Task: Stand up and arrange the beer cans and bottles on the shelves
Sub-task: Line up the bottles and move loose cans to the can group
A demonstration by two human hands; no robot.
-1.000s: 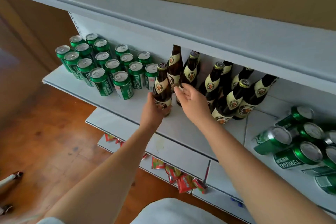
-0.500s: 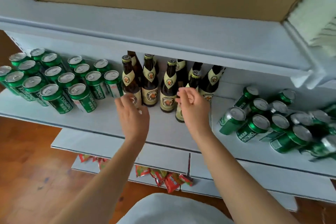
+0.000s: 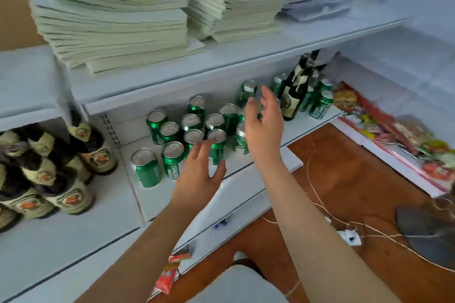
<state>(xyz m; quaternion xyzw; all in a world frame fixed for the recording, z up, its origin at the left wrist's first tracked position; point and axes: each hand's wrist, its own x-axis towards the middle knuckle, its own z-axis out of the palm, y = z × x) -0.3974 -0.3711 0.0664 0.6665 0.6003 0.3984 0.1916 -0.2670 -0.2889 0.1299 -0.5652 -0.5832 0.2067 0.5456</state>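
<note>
Our left hand [image 3: 199, 174] is spread and empty at frame centre, fingertips just short of the green cans [image 3: 192, 130]; our right hand [image 3: 264, 125] hangs loosely open above the same cluster, holding nothing. Most cans stand crowded mid-shelf [image 3: 246, 170], with brown bottles [image 3: 61, 167] at lower left and 1 bottle [image 3: 294, 96] at upper right. We reckon we're between grasps; next, pick a can and line it up.
</note>
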